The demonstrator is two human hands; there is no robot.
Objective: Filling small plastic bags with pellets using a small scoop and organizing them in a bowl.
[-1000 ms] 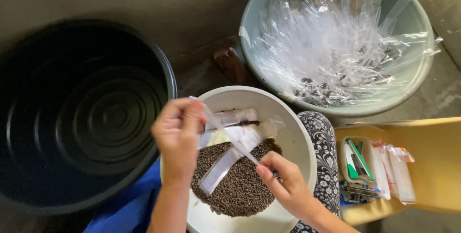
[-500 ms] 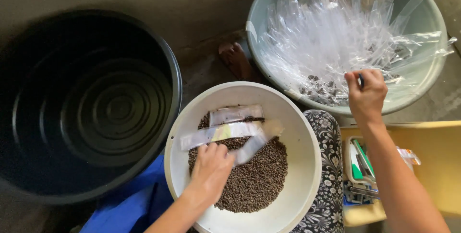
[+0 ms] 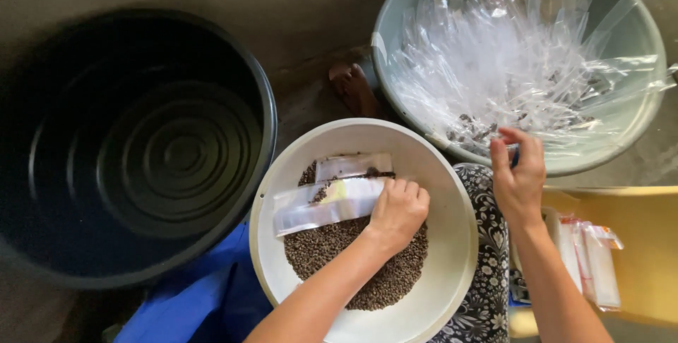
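Observation:
A white bowl (image 3: 452, 258) in front of me holds small brown seeds (image 3: 332, 244). My left hand (image 3: 399, 209) rests on the seeds with its fingers curled over the ends of a few long clear plastic bags (image 3: 328, 205) that lie across the bowl. My right hand (image 3: 519, 173) is at the near rim of a grey-green basin (image 3: 635, 127) full of empty clear plastic bags (image 3: 508, 60). Its fingers are bent together among them, and whether they hold a bag is hidden.
A large empty black tub (image 3: 134, 145) stands at the left. At the lower right a yellow surface (image 3: 650, 244) carries several small packets (image 3: 593, 262). Blue cloth (image 3: 205, 293) and patterned cloth (image 3: 487, 272) lie by the bowl. A foot (image 3: 353, 89) shows between the basin and the bowl.
My left hand has dropped into the bowl and settled on the bags' ends. My right hand went up to the basin and has now drawn back to its near rim.

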